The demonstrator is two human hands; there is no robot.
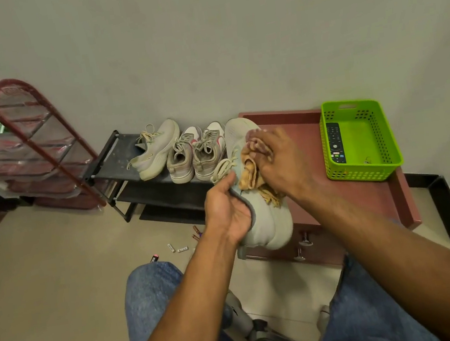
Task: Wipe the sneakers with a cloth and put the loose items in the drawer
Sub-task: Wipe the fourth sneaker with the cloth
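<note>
Two hands engaged: left hand (228, 210) grips sneaker (262, 194) at collar, above drawer unit (366, 196); right hand (277, 160) presses bunched cloth (253, 176) onto it. Risk: hard rubbing twists sneaker free.

Both bare forearms reaching forward over denim-clad knees. Left hand (228, 213) cupped, fingers curled round the sneaker (265, 216) collar, thumb up by the laces. Right hand (277, 157) knuckles-up, bunching the cloth (253, 175) against the upper.
</note>
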